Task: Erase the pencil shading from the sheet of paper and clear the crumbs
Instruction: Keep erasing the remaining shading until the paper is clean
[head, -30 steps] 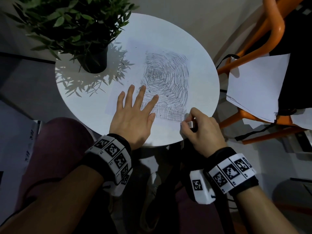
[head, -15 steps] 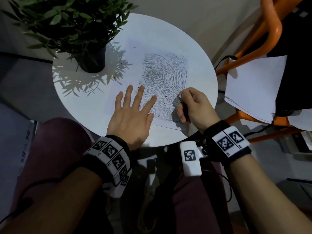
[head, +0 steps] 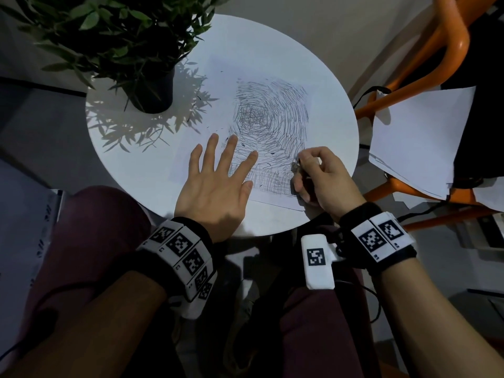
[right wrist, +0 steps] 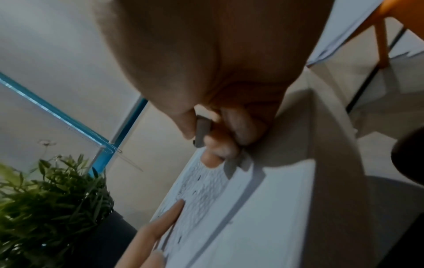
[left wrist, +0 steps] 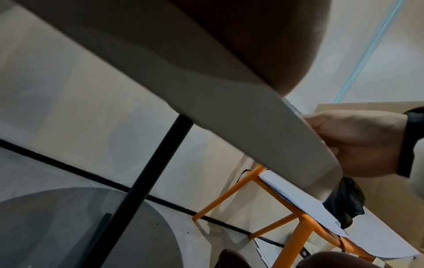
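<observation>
My left hand (head: 215, 192) lies flat, fingers spread, on the near left part of the sheet of paper (head: 275, 197), which sits on the round white table (head: 152, 165). My right hand (head: 321, 181) pinches a grey eraser (right wrist: 201, 132) at the pencil shading (head: 270, 132)'s near right edge. Dark crumbs (head: 268, 165) dot the shading.

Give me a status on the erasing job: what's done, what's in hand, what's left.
Done: little. The pencil shading covers most of the sheet of paper, though a few dark crumbs already lie on it.
In hand: the left hand presses flat on the sheet; the right hand pinches a small grey eraser at the shading's lower right edge.
Left: nearly all the shading, then clearing the crumbs.
</observation>
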{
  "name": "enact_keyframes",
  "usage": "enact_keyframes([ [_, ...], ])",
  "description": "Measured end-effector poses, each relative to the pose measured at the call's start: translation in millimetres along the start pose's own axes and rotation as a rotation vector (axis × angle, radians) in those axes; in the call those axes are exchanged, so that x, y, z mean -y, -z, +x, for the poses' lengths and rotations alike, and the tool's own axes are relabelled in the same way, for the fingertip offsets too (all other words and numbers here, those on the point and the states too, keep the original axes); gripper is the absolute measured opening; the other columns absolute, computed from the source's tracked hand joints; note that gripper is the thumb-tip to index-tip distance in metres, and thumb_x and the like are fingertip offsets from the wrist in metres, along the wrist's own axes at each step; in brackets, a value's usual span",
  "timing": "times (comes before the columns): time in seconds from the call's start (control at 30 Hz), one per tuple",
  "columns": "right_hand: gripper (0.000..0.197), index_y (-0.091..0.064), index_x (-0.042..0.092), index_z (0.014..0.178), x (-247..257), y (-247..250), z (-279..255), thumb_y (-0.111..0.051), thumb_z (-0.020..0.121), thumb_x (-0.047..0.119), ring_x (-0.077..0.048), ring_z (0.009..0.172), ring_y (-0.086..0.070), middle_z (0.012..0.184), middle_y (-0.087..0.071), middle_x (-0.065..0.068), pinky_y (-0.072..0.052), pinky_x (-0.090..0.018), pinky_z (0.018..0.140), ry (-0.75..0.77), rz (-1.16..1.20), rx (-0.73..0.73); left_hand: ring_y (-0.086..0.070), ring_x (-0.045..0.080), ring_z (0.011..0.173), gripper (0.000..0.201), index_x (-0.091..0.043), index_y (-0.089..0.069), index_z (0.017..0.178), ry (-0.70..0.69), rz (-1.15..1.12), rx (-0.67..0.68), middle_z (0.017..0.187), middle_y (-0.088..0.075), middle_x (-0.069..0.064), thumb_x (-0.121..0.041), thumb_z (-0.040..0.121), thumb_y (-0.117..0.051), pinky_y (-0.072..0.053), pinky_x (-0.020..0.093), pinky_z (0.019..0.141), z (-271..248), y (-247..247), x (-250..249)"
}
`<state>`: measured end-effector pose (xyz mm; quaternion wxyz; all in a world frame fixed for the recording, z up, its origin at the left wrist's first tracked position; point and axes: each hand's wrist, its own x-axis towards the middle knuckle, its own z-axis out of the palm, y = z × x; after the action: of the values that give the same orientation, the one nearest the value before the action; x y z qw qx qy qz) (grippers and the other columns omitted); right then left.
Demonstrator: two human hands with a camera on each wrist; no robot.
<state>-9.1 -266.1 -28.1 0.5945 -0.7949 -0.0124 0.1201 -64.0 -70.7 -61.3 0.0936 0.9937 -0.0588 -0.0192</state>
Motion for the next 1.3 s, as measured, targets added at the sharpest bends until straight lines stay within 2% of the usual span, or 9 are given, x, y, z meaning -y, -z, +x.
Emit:
enact_keyframes([
  [0.17, 0.032, -0.048, 0.012, 0.078, 6.5, 10.0, -3.8, -0.043, 0.105, 0.028, -0.011, 0.041, -0.044, 0.060, -0.057, -0.012, -0.035, -0.018, 0.045, 0.023, -0.234, 0.081, 0.013, 0.032, 0.153, 0.061, -0.036, 0.000, 0.158, -0.001, 0.006, -0.001, 0.167, 0.009, 0.006, -0.046, 0.098, -0.001, 0.005, 0.052, 0.122, 0.3, -0.2, -0.3],
  [0.3, 0.032, -0.057, 0.002, 0.088, 4.7, 9.0, -0.1, -0.039, 0.106, 0.021, -0.006, 0.042, -0.044, 0.059, -0.052, -0.011, -0.034, -0.017, 0.046, 0.051, -0.272, 0.084, 0.012, 0.033, 0.153, 0.061, -0.035, -0.002, 0.159, -0.011, 0.002, -0.006, 0.167, 0.007, 0.008, -0.046, 0.099, -0.001, 0.004, 0.053, 0.122, 0.0, 0.4, -0.4],
  [0.53, 0.028, -0.060, -0.004, 0.093, 4.9, 8.5, 9.4, -0.041, 0.104, 0.013, -0.001, 0.044, -0.042, 0.051, -0.050, 0.015, -0.032, -0.009, 0.045, 0.021, -0.284, 0.095, 0.010, 0.032, 0.153, 0.056, -0.028, -0.002, 0.159, -0.017, 0.048, 0.011, 0.167, 0.006, 0.012, -0.039, 0.105, -0.010, 0.003, 0.054, 0.122, 2.5, 3.2, -7.5],
  [0.67, 0.019, -0.057, 0.013, 0.084, 4.0, 7.4, 14.4, -0.057, 0.097, 0.027, 0.000, 0.060, -0.054, 0.070, -0.060, 0.007, -0.041, -0.019, 0.057, 0.089, -0.516, 0.061, 0.007, 0.031, 0.153, 0.055, -0.025, -0.009, 0.160, -0.007, -0.012, -0.040, 0.167, 0.001, 0.012, -0.034, 0.106, -0.017, 0.001, 0.053, 0.122, 1.8, -2.3, -9.7],
  [0.77, 0.017, -0.055, 0.015, 0.090, 2.8, 5.9, 15.4, -0.071, 0.084, 0.019, -0.018, 0.082, -0.063, 0.085, -0.065, 0.001, -0.051, -0.034, 0.075, 0.120, -0.585, 0.047, 0.003, 0.031, 0.154, 0.056, -0.025, -0.013, 0.159, -0.014, -0.010, -0.068, 0.167, -0.003, 0.012, -0.035, 0.104, -0.015, -0.001, 0.053, 0.123, -0.4, -5.5, -7.9],
  [0.83, 0.021, -0.055, 0.015, 0.092, 5.7, 5.2, 14.6, -0.074, 0.081, 0.016, -0.022, 0.087, -0.063, 0.092, -0.066, -0.003, -0.050, -0.035, 0.079, 0.118, -0.571, 0.050, 0.004, 0.031, 0.154, 0.056, -0.025, -0.012, 0.159, -0.016, -0.016, -0.065, 0.167, -0.002, 0.012, -0.035, 0.104, -0.013, -0.001, 0.052, 0.123, -0.4, -5.6, -7.7],
  [1.03, 0.013, -0.056, 0.009, 0.098, 11.1, 9.3, 10.4, -0.050, 0.098, 0.021, -0.008, 0.072, -0.053, 0.086, -0.061, 0.004, -0.040, -0.030, 0.073, 0.080, -0.442, 0.098, 0.004, 0.031, 0.154, 0.059, -0.024, -0.013, 0.159, -0.004, -0.026, -0.063, 0.167, -0.004, 0.012, -0.035, 0.101, -0.013, 0.000, 0.052, 0.123, -0.1, -4.5, -9.3],
  [1.17, 0.015, -0.050, 0.014, 0.105, 11.4, 16.8, 1.2, -0.042, 0.105, 0.027, 0.007, 0.062, -0.051, 0.072, -0.055, 0.014, -0.035, -0.013, 0.064, 0.143, -0.554, 0.155, -0.001, 0.026, 0.154, 0.060, -0.023, -0.017, 0.159, -0.110, -0.090, -0.115, 0.167, -0.008, 0.009, -0.019, 0.102, -0.035, -0.003, 0.047, 0.123, 0.4, -5.5, -15.1],
  [1.3, 0.013, -0.050, 0.017, 0.097, 11.0, 19.7, -10.2, -0.049, 0.101, 0.029, 0.001, 0.066, -0.054, 0.070, -0.058, 0.012, -0.036, -0.021, 0.063, 0.245, -0.743, 0.184, -0.001, 0.025, 0.154, 0.058, -0.032, -0.014, 0.159, -0.166, -0.113, -0.066, 0.167, -0.005, 0.010, -0.042, 0.102, -0.015, -0.001, 0.045, 0.123, 1.3, -7.5, -18.4],
])
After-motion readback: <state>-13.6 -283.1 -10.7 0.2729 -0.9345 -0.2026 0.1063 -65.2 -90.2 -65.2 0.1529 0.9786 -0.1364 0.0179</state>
